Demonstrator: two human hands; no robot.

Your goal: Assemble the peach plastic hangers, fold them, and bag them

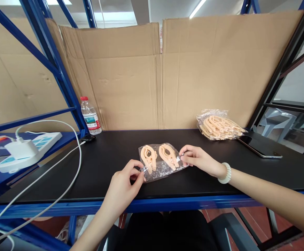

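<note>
Between my hands a clear plastic bag (158, 173) lies on the black tabletop, with two beige looped plastic pieces, perhaps hangers, side by side inside it. My left hand (125, 181) pinches the bag's lower left edge between thumb and fingers. On the other side, my right hand (197, 158), with a pale beaded bracelet (227, 173) at the wrist, pinches the bag's right edge. The film looks stretched slightly between the two grips. Farther back on the right sits a pile of similar beige pieces in clear bags (219, 126).
A phone (258, 146) lies beside the pile. At the back left stands a water bottle (91, 116) with a red cap. A white power strip (40, 146) and looping white cable (80, 157) occupy the left side. Cardboard panels (125, 80) wall off the back.
</note>
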